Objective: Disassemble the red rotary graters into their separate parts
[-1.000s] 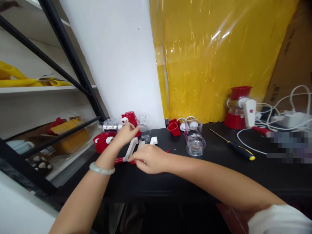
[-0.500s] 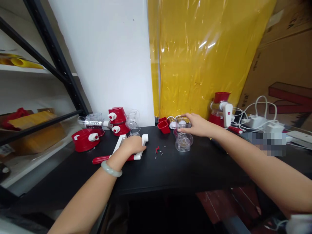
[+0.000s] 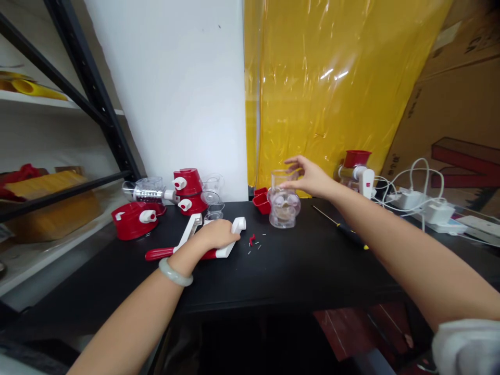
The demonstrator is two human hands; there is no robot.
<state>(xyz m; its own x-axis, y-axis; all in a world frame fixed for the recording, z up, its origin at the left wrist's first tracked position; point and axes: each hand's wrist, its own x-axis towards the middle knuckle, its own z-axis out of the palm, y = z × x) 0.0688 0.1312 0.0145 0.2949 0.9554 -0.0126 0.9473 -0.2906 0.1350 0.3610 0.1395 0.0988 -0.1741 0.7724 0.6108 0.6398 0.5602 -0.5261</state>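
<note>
The right hand (image 3: 311, 178) pinches a clear plastic cup (image 3: 278, 179); the left hand (image 3: 219, 234), grip hidden, lies on a crank handle (image 3: 231, 245).

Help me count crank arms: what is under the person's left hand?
Partly under the left hand, a white crank arm shows at the right, with a stretch of red handle nearer the camera. Anything directly beneath the hand is covered.
</note>
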